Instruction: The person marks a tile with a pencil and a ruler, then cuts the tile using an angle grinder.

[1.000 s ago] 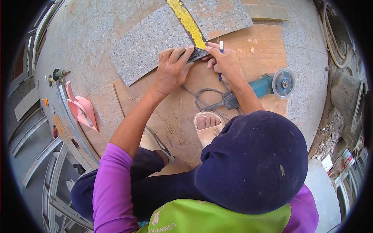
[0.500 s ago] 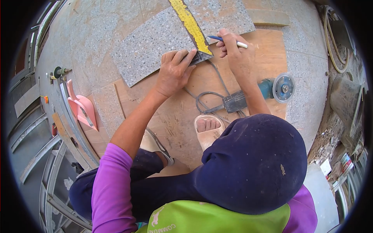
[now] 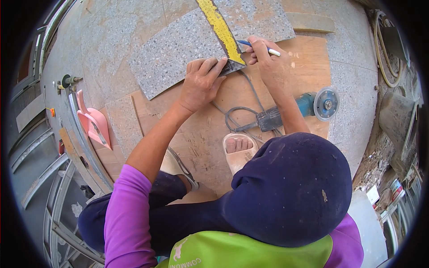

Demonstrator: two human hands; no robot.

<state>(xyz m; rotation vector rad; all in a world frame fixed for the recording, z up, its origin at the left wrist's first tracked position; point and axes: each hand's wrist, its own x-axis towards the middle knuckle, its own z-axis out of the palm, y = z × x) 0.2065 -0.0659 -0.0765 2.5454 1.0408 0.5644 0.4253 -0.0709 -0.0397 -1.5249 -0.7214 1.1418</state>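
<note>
A speckled grey tile [image 3: 172,58] lies on a plywood board [image 3: 201,129]. Across it runs a square with a worn yellow blade [image 3: 219,29], its dark stock [image 3: 232,67] along the tile's near edge. My left hand [image 3: 203,84] is closed on that stock, fingertips near the corner where it meets the blade. In my right hand [image 3: 270,60] is a blue pen [image 3: 273,52] with a white end, pinched between thumb and fingers. The pen's tip is at the right edge of the yellow blade, over the tile.
An angle grinder [image 3: 286,114] with a round disc lies under my right forearm, its cable looping on the plywood. At the left are a pink dustpan [image 3: 96,123] and metal frames [image 3: 58,201]. A hose [image 3: 384,58] hangs at the right. My sandalled feet are close below.
My right hand and the pen have shifted slightly left and down along the blade's edge. My left hand stays on the square.
</note>
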